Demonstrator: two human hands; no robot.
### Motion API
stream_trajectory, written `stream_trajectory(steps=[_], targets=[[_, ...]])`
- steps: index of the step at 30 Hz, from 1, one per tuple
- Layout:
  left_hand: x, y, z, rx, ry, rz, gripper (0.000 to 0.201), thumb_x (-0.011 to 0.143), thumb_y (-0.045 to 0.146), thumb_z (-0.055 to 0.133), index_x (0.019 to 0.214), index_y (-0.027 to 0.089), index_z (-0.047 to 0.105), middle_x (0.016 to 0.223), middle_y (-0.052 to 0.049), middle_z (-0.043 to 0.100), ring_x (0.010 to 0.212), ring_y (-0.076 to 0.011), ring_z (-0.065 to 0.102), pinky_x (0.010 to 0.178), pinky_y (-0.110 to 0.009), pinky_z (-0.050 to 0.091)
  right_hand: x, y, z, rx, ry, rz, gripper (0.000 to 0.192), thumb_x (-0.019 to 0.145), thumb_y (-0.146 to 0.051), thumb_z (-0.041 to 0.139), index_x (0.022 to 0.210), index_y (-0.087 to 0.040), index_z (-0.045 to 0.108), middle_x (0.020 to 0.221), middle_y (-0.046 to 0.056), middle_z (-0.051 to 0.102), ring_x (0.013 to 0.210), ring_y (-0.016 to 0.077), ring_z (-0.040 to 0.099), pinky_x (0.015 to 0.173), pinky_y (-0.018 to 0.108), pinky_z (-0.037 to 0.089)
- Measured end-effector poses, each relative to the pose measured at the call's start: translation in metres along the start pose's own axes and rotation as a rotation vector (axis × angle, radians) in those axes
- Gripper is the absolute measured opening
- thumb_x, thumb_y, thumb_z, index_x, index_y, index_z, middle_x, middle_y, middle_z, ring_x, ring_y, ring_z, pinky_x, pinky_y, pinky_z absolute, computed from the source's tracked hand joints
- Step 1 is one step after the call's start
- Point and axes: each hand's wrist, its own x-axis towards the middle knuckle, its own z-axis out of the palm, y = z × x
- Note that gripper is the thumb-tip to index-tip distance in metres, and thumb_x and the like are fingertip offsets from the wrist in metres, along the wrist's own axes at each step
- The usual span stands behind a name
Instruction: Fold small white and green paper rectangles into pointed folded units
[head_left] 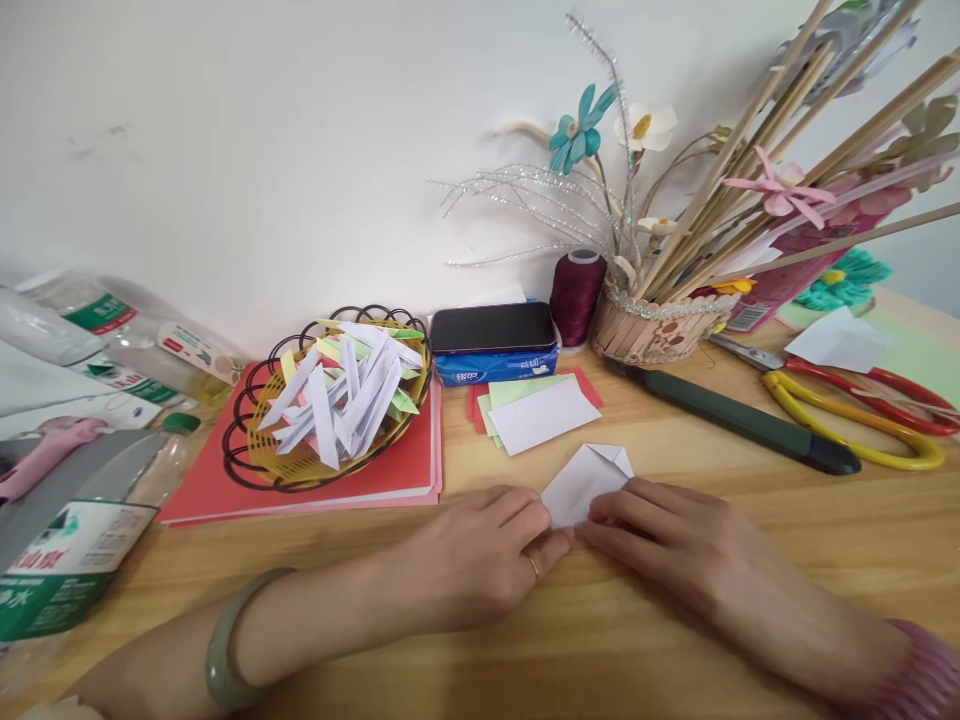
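Note:
Both my hands are on a small white sheet of paper (581, 488) lying on the wooden table, its far right corner folded over. My left hand (495, 550) grips the paper's left and near edge, fingers bent together. From the other side, my right hand (675, 535) pinches the near right edge, with the thumb and fingertips close to the left thumb. Just beyond the paper lies a stack of paper slips (544, 412), white on top with green and red beneath. The undersides of my fingers are hidden.
A basket (251, 450) of folded paper pieces stands on red sheets (202, 490) at left. Plastic bottles (82, 550) lie beside it. Behind are a phone (493, 328) on a blue packet and a thread spool (576, 300). A dark green cutter (742, 415) and scissors (855, 445) lie right.

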Motion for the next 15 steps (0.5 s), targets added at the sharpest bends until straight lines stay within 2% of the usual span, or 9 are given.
stream_trajectory(steps=[4, 8, 12, 15], targets=[[0.000, -0.002, 0.001, 0.018, -0.017, 0.039, 0.016, 0.095, 0.026, 0.044, 0.106, 0.022, 0.054, 0.091, -0.001, 0.060, 0.091, -0.0145, 0.056, 0.082, -0.028, 0.045, -0.005, 0.006, -0.009, -0.066, 0.000, -0.152, 0.031, 0.095, -0.016, 0.030, 0.112, -0.017, 0.056, 0.092, 0.008, 0.065, 0.081, 0.0197, 0.059, 0.070, 0.036, 0.049], [-0.001, -0.005, -0.001, 0.020, -0.024, 0.083, 0.017, 0.094, 0.023, 0.045, 0.108, 0.019, 0.055, 0.093, -0.001, 0.060, 0.090, -0.0145, 0.056, 0.084, -0.028, 0.045, -0.005, 0.008, -0.016, -0.112, 0.030, -0.194, 0.034, 0.094, -0.014, 0.028, 0.108, -0.013, 0.059, 0.092, 0.010, 0.068, 0.084, 0.0214, 0.061, 0.072, 0.040, 0.052], [-0.001, -0.011, -0.003, 0.012, -0.022, 0.134, 0.017, 0.094, 0.022, 0.046, 0.107, 0.017, 0.056, 0.094, -0.001, 0.061, 0.090, -0.0145, 0.055, 0.087, -0.029, 0.043, -0.005, 0.009, -0.020, -0.134, 0.059, -0.239, 0.037, 0.091, -0.010, 0.030, 0.112, -0.016, 0.059, 0.104, 0.010, 0.069, 0.097, 0.0224, 0.062, 0.081, 0.042, 0.052], [-0.001, -0.017, -0.006, 0.032, 0.010, 0.169, 0.016, 0.094, 0.021, 0.046, 0.104, 0.017, 0.058, 0.094, -0.001, 0.061, 0.090, -0.0148, 0.055, 0.087, -0.031, 0.042, -0.006, 0.005, -0.020, -0.124, 0.043, -0.262, 0.037, 0.088, -0.008, 0.032, 0.111, -0.017, 0.061, 0.104, 0.010, 0.069, 0.095, 0.0229, 0.064, 0.080, 0.040, 0.053]])
